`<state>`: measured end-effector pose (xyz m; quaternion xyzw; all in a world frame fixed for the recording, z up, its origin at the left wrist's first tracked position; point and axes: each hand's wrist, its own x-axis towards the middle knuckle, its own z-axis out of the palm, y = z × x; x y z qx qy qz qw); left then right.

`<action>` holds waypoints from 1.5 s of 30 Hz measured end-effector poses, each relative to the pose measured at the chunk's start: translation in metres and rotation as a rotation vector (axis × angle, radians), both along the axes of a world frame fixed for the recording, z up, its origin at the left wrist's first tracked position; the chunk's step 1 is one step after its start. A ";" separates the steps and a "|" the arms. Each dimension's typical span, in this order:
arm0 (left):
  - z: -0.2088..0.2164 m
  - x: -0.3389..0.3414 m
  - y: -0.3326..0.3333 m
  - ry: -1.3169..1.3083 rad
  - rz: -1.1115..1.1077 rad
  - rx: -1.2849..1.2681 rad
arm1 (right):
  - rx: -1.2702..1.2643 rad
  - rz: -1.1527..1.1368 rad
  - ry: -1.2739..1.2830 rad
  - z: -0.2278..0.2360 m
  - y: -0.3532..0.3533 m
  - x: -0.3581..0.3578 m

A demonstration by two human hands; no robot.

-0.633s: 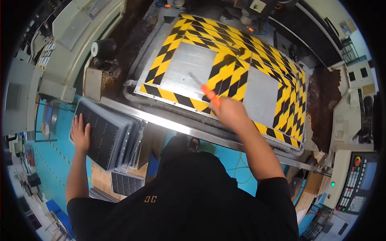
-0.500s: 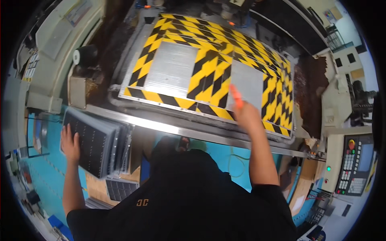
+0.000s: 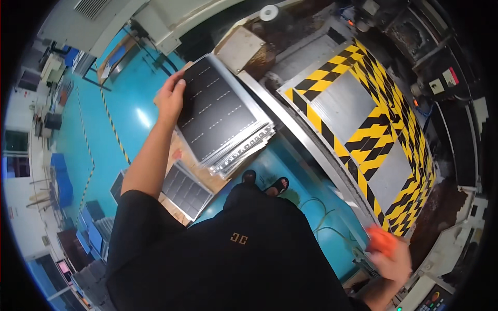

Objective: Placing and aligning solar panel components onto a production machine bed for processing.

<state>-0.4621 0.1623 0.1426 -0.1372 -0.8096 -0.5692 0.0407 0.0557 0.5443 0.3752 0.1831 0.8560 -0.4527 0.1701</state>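
At the upper left of centre, a tilted stack of thin sheets (image 3: 246, 149) has a black panel (image 3: 215, 111) with rows of small light slots on top. My left hand (image 3: 170, 97) is closed at that panel's left edge, thumb over its face; the fingertips are partly hidden. At the lower right, my right hand (image 3: 395, 263) is closed round an orange object (image 3: 381, 241), too smeared by motion to tell its kind. That hand is beside the near corner of a machine bed (image 3: 324, 78) covered in yellow and black striped tape, with two bare metal rectangles.
A metal rail (image 3: 303, 136) runs along the bed's front edge. Below the stack, dark gridded panels (image 3: 185, 189) lie on a wooden surface (image 3: 179, 150). A thin hose (image 3: 324, 210) loops over the turquoise floor (image 3: 137, 111). The machine's control panel (image 3: 433, 300) shows at the bottom right.
The view has swung left, bringing the stack toward the middle. My right hand has come off the metal rectangle to the bed's near corner with the orange object. My left hand has moved from the panel's face to its edge.
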 end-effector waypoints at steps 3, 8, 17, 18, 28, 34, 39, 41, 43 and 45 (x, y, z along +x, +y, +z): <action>0.010 0.017 -0.036 -0.035 0.074 0.248 | -0.042 0.320 -0.192 -0.042 -0.023 -0.029; 0.008 0.064 -0.088 0.118 0.261 -0.194 | 0.188 -0.699 -0.067 -0.124 0.091 0.087; -0.014 0.112 -0.077 -0.727 -0.168 0.014 | 0.638 -1.532 -0.209 -0.301 0.097 0.411; -0.005 0.112 -0.066 -0.786 -0.185 0.044 | -0.070 -1.613 0.140 -0.356 0.045 0.390; -0.008 0.119 -0.095 -1.013 -0.293 0.459 | 0.091 -0.223 -0.238 -0.299 -0.148 -0.034; 0.018 0.110 -0.109 -0.945 -0.440 0.427 | 0.179 -0.090 0.142 -0.232 -0.147 -0.131; 0.044 0.118 -0.105 -0.912 -0.494 0.469 | -0.018 -0.219 0.409 -0.194 -0.148 -0.180; 0.048 0.117 -0.102 -0.900 -0.575 0.433 | -0.270 -0.323 0.418 -0.179 -0.144 -0.195; 0.060 0.118 -0.089 -0.881 -0.711 0.323 | -0.667 -0.362 0.383 -0.158 -0.129 -0.202; 0.079 0.128 -0.064 -0.828 -0.709 0.201 | -0.760 -0.252 0.258 -0.147 -0.110 -0.199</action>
